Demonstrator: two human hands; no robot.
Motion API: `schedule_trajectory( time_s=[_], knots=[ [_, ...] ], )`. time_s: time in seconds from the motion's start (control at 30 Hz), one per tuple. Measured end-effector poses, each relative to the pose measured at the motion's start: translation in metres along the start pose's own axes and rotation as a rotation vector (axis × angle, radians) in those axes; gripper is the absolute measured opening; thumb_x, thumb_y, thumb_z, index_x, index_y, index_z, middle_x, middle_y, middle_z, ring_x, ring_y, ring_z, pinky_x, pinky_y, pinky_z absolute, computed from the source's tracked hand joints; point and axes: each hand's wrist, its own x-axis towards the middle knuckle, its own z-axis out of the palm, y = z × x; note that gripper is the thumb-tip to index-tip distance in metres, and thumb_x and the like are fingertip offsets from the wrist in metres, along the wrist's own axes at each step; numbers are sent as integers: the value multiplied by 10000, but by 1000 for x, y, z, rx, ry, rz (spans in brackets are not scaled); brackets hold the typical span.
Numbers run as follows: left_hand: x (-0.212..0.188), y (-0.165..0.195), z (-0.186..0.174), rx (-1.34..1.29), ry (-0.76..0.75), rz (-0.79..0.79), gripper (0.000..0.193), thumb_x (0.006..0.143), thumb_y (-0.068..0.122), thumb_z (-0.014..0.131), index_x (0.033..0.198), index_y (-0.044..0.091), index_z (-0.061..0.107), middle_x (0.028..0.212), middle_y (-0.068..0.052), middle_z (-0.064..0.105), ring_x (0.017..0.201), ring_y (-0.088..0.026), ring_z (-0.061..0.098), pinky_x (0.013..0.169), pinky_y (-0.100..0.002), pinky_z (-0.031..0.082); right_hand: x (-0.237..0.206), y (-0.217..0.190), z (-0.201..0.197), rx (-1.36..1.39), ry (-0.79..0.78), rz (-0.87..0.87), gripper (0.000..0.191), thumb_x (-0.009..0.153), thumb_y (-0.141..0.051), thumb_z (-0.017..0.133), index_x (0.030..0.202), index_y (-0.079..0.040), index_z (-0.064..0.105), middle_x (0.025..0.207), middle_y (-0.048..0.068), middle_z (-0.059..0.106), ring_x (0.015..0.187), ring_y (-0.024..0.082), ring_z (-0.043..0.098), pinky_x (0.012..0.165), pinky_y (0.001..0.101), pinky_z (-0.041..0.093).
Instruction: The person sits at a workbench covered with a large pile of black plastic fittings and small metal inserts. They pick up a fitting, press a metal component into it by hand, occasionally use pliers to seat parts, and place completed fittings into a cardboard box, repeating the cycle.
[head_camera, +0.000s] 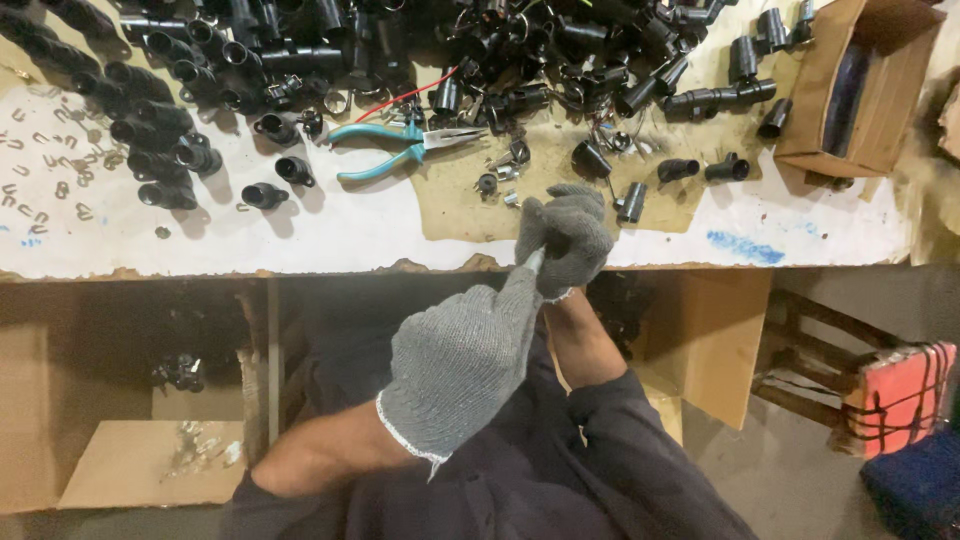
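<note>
Gloves are worn on both hands here, grey knit ones, and they meet just off the front edge of the workbench (300, 235). The right hand (566, 238) is curled shut into a fist around something small that's almost fully hidden; only a pale sliver (535, 260) pokes out between the two hands (could be a metal tip or a tool blade, can't be told from this angle). The left hand (462, 362) is loosely closed with a finger stretched up against that sliver, and whether anything is actually gripped in it can't be told.

What could go wrong, as a guess: since the piece is held out past the bench edge, a slip would likely send it down into the dark space below, near the cardboard box (150, 465). Knit gloves don't give much feel either, so a tiny part could be fumbled or the fabric snagged on a sharp tip. The finger sitting right on that sliver could get poked if pressure is applied unevenly.

Teal-handled pliers (395, 145) lie untouched further back, beside the heap of black plastic tubes (160, 130), and small metal clips (45, 165) are scattered on the far left.
</note>
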Motion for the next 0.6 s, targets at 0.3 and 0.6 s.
schedule_trajectory(
  time_s=[0.3,0.6],
  knots=[
    [5,3,-8,89,-25,23,466,888,224,679,1311,29,657,665,-23,543,518,-171,595,390,-348,436,-7,1,-7,-32,-56,1,278,941,24,732,986,-38,465,780,80,584,718,222,595,797,439,603],
    [8,-7,-3,-125,-29,-20,377,951,207,680,1283,30,662,670,-53,581,501,-202,597,417,-357,460,-9,7,-1,28,-1,-43,247,919,4,737,939,-39,495,723,54,580,675,190,592,765,423,605]
  ],
)
